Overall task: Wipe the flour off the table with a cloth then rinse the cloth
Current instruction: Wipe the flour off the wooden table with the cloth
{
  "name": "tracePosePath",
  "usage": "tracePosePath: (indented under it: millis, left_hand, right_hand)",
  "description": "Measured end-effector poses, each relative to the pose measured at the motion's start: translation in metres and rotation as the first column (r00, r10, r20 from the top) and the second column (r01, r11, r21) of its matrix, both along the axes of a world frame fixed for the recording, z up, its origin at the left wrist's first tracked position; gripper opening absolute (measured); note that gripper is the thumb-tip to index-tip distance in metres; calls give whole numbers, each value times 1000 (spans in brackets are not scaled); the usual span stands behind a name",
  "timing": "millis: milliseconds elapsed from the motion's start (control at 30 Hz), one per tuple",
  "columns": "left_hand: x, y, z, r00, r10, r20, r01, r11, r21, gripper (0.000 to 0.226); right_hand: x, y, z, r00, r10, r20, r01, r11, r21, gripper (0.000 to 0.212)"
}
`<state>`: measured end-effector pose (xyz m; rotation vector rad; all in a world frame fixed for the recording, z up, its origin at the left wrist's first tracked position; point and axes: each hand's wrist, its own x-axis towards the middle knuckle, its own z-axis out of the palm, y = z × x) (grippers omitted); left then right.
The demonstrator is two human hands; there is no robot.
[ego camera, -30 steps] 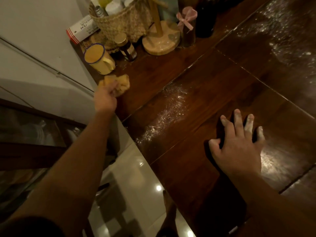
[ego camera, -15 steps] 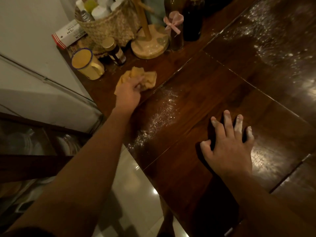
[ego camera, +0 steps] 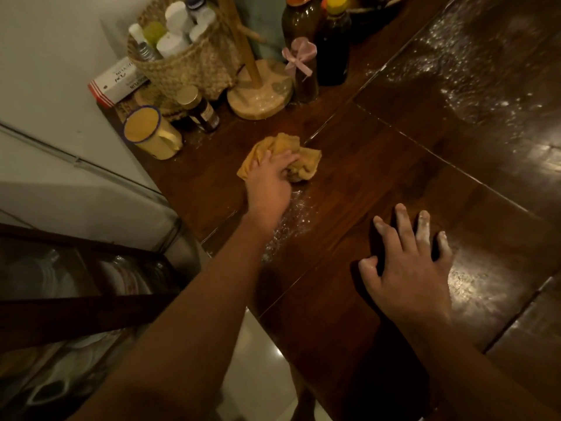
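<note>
A crumpled yellow cloth (ego camera: 305, 161) lies on the dark wooden table (ego camera: 379, 165), and my left hand (ego camera: 268, 185) is shut on it, pressing it down. A streak of white flour (ego camera: 288, 221) runs along the table's left edge just below that hand, partly hidden by my forearm. More flour (ego camera: 473, 65) is scattered over the far right part of the table. My right hand (ego camera: 408, 265) rests flat on the wood with fingers spread and flour on the fingertips, holding nothing.
At the table's far left stand a yellow enamel mug (ego camera: 150, 136), a small brown jar (ego camera: 202, 109), a woven basket (ego camera: 188, 65) of bottles, a wooden stand (ego camera: 258, 92), and dark bottles (ego camera: 332, 41). A dish rack (ego camera: 76, 284) sits lower left over tiled floor (ego camera: 258, 369).
My left hand has carried the cloth from beside the mug rightward and toward me, onto the upper end of the flour streak. My right hand has stayed flat on the table.
</note>
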<state>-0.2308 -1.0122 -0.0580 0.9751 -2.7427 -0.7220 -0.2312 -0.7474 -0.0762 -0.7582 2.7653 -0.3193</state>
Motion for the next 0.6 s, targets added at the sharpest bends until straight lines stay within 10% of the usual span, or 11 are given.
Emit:
tracePosePath:
  millis: [267,467,600]
  left_hand:
    - [6,40,4,869,-492,49,490,870,52,71]
    - [16,-3,-1,999,28,34,-25,997,-76,63]
    - [33,47,-7,955,-290,53,293,954,-60,63]
  right_hand:
    - [0,0,0,1000,-11,-27,12,1000,9,65]
    - [-1,-1,-1,1000,-20,-10,20,1000,0,64]
    - [0,-1,1,1000,-25,-1,25,1000,-13,63]
